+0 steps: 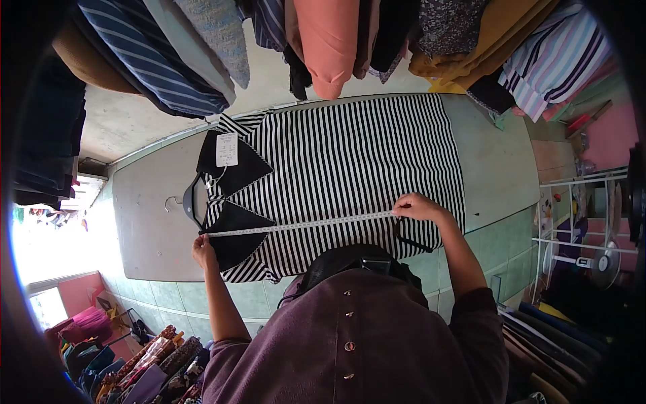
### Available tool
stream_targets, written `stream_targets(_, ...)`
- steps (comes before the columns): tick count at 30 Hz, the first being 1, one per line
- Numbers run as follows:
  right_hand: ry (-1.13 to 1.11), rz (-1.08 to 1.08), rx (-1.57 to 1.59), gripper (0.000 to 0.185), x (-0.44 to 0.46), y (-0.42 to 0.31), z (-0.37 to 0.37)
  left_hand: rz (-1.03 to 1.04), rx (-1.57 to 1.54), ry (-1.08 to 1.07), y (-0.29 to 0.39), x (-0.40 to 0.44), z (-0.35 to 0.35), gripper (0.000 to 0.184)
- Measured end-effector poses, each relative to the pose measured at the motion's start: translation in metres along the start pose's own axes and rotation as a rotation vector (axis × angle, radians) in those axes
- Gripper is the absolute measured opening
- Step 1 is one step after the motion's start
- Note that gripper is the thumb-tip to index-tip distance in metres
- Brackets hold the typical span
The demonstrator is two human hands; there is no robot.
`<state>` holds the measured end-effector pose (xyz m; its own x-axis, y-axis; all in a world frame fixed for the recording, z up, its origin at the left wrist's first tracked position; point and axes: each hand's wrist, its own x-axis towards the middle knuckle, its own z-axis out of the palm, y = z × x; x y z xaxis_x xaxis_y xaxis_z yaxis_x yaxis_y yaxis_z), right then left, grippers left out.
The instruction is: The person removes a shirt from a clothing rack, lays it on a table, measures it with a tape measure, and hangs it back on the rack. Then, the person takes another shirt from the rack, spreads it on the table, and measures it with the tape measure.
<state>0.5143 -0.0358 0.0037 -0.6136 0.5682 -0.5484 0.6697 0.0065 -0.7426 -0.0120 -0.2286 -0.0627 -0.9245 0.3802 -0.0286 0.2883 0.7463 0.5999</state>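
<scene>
A black-and-white striped dress (350, 161) with a black pointed collar lies flat on a table, its neck to the left. A white tape measure (303, 225) stretches lengthwise across it. My left hand (203, 252) pinches one end of the tape at the collar's near edge. Toward the hem, my right hand (417, 207) grips the tape at its other stretch, fingers closed. A dark hanger (193, 202) with a metal hook sits in the neck opening. On the collar rests a white paper tag (227, 149). Any tape beyond my right hand is hard to make out.
The grey tabletop (151, 222) runs left to right under the dress. Hanging garments (326, 44) crowd the far side above it. Folded or hung clothes (151, 367) stand at lower left. At right are a white rack (572, 229) and a fan (603, 262).
</scene>
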Motion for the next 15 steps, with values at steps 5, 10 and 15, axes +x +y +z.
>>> stream_targets(5, -0.008, -0.108, -0.106, 0.025, 0.01, -0.001, 0.014, -0.01, -0.093, 0.047, -0.031, 0.029, 0.012, 0.024)
stream_targets(10, 0.083, -0.087, -0.119, 0.032, 0.012, 0.002, 0.016, -0.037, -0.206, 0.049, -0.047, 0.043, 0.013, 0.021)
stream_targets(15, 0.165, 0.016, -0.074, 0.028, -0.018, 0.03, -0.018, -0.129, -0.221, -0.039, -0.052, 0.057, 0.011, 0.021)
